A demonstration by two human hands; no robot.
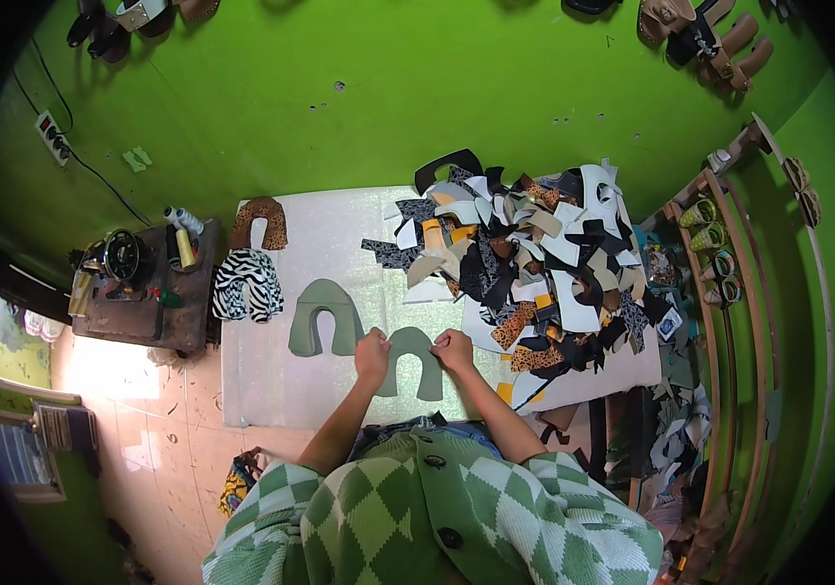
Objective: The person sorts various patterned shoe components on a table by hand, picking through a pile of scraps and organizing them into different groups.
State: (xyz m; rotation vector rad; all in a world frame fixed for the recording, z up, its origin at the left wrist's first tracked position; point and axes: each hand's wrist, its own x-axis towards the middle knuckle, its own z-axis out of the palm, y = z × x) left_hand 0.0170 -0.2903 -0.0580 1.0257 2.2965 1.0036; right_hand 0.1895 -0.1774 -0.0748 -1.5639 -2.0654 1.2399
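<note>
A sage-green, arch-shaped cut piece (412, 343) lies on the white tabletop in front of me, its two legs toward my body. My left hand (373, 354) is closed on its left edge, and the fingertips are partly hidden. On the opposite side, my right hand (453, 350) has its fingers curled together at the right edge of the same piece. Just left of my left hand rests a stack of matching green arch pieces (325, 302). Farther left are zebra-print pieces (247, 286) and a brown leopard-print arch piece (267, 214).
A large heap of mixed offcuts (525, 258) covers the right part of the white table (271, 395). On the left stands a small table with a sewing machine (121, 255) and thread cones (185, 234). At right, a wooden rack (720, 322) holds sandals (708, 237).
</note>
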